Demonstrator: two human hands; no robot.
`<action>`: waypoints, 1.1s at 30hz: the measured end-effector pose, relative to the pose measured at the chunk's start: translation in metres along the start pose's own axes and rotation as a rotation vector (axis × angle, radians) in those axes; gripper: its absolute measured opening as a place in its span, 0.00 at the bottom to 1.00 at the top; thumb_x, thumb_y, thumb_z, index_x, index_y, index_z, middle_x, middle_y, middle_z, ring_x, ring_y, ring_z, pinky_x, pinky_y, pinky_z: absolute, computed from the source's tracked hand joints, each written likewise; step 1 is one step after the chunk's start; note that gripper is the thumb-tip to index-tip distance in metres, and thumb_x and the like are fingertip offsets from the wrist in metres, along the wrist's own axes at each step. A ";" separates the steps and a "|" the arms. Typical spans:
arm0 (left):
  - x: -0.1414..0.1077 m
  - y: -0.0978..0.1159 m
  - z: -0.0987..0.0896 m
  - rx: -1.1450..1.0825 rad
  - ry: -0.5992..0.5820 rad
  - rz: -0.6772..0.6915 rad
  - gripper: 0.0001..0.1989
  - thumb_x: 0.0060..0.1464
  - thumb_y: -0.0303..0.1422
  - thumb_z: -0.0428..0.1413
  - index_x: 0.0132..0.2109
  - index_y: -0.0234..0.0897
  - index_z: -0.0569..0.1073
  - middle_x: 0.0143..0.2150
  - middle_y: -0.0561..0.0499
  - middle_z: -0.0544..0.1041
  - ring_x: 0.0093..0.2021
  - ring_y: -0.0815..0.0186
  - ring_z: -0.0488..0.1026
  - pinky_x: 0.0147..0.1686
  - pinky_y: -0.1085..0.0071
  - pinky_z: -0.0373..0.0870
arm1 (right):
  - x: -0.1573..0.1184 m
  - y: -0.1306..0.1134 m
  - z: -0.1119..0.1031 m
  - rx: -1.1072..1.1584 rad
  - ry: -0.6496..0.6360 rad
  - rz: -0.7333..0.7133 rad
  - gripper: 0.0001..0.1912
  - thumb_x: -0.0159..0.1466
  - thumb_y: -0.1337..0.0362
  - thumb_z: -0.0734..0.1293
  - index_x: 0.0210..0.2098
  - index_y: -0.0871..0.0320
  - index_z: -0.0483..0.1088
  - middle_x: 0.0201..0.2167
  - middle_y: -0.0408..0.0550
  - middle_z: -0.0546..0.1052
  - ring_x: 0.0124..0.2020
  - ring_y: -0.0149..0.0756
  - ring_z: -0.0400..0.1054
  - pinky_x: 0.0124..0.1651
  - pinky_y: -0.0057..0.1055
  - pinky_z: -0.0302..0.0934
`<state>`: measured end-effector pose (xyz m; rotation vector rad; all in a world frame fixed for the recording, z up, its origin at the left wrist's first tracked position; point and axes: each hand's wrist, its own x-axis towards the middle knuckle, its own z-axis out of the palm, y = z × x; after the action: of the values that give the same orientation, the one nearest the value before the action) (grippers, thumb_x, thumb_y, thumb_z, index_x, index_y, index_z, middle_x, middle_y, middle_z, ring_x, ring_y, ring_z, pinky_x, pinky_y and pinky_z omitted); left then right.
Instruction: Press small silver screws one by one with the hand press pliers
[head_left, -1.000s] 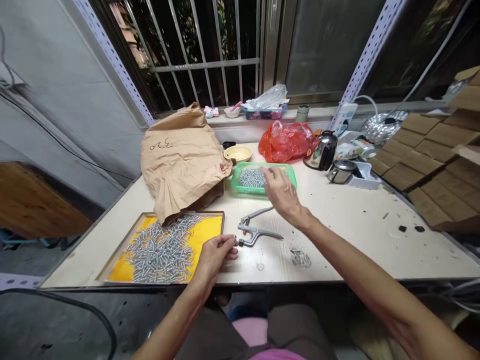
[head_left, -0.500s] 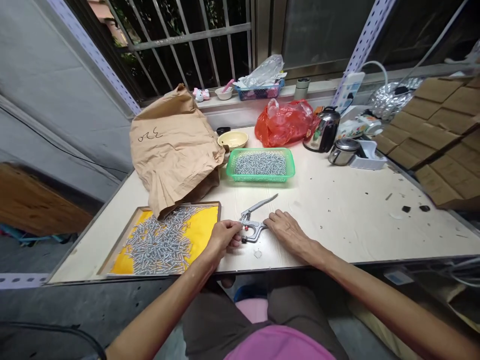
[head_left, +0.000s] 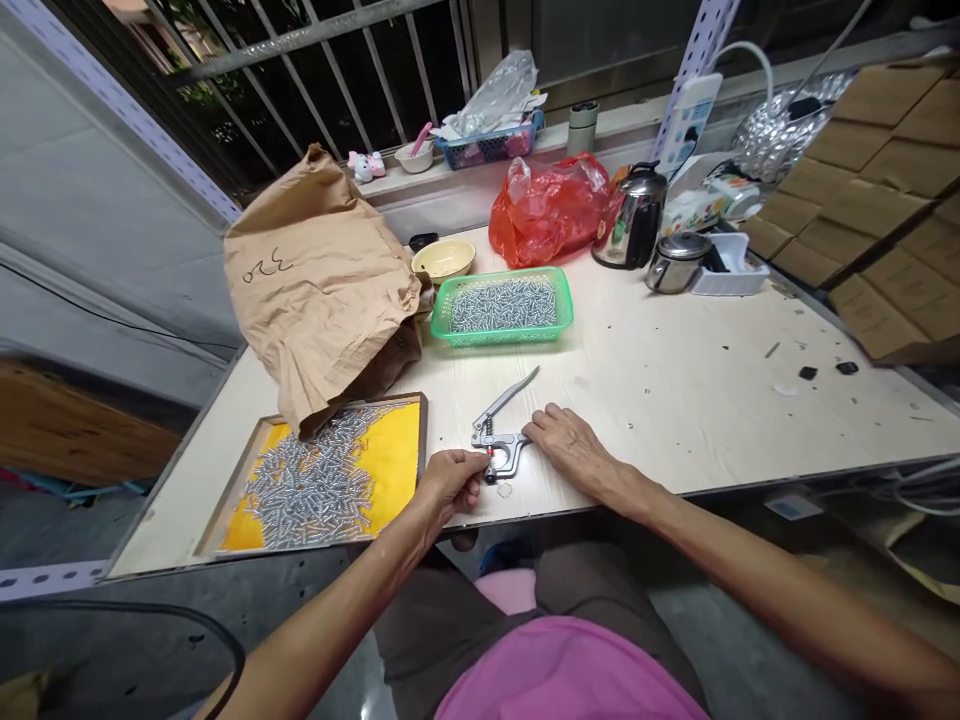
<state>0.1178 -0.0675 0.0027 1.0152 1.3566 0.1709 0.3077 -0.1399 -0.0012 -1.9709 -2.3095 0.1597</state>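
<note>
Silver snap fastener pliers (head_left: 504,439) lie on the table in front of me, their long lever angled up and away from the body. My right hand (head_left: 574,452) is closed around the fixed handle end, resting on the tabletop. At the jaw, my left hand (head_left: 452,481) pinches with thumb and forefinger beside a small red part; whatever is between the fingertips is too small to make out. Left of that hand, a shallow tray (head_left: 424,440) lined with yellow holds a heap of small silver metal pins (head_left: 311,490).
Behind the pliers is a green basket (head_left: 502,337) full of similar pins. A brown paper bag (head_left: 322,290) leans over the tray. Farther back are a cream bowl (head_left: 444,259), a red plastic bag (head_left: 551,210), a kettle (head_left: 634,215) and a metal pot (head_left: 677,264). Cardboard (head_left: 862,200) stands at right.
My left fingertips have moved in to the jaw of the pliers, beside the red part. My right hand keeps its hold on the handle. The camera view has shifted and tilted slightly.
</note>
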 end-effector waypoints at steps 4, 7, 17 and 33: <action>-0.001 0.004 0.003 0.043 0.013 -0.016 0.18 0.39 0.42 0.64 0.25 0.34 0.67 0.11 0.58 0.65 0.11 0.75 0.58 0.14 0.78 0.52 | 0.000 0.000 0.000 -0.019 -0.009 0.000 0.10 0.67 0.71 0.56 0.38 0.59 0.68 0.39 0.50 0.71 0.42 0.40 0.57 0.41 0.34 0.51; -0.002 0.006 0.004 0.106 0.023 -0.052 0.16 0.43 0.40 0.63 0.23 0.35 0.65 0.11 0.57 0.64 0.09 0.75 0.57 0.12 0.78 0.50 | 0.000 -0.002 0.001 -0.040 -0.009 0.005 0.10 0.67 0.71 0.56 0.38 0.59 0.68 0.39 0.50 0.71 0.42 0.41 0.58 0.40 0.34 0.52; -0.003 0.014 0.004 0.143 -0.033 -0.133 0.10 0.49 0.32 0.60 0.28 0.32 0.67 0.16 0.55 0.70 0.13 0.73 0.66 0.14 0.78 0.63 | 0.006 0.006 -0.013 0.020 -0.089 -0.012 0.08 0.65 0.64 0.62 0.42 0.58 0.69 0.45 0.54 0.70 0.47 0.42 0.61 0.44 0.36 0.56; -0.005 0.009 0.005 0.057 -0.021 -0.140 0.08 0.51 0.29 0.60 0.29 0.31 0.68 0.17 0.55 0.70 0.14 0.72 0.68 0.13 0.79 0.66 | 0.060 0.038 -0.013 -0.062 -0.193 -0.146 0.41 0.43 0.46 0.73 0.50 0.64 0.65 0.47 0.58 0.68 0.48 0.50 0.58 0.50 0.44 0.53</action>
<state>0.1250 -0.0681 0.0114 0.9633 1.4145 0.0171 0.3376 -0.0747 0.0064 -1.8801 -2.5982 0.2803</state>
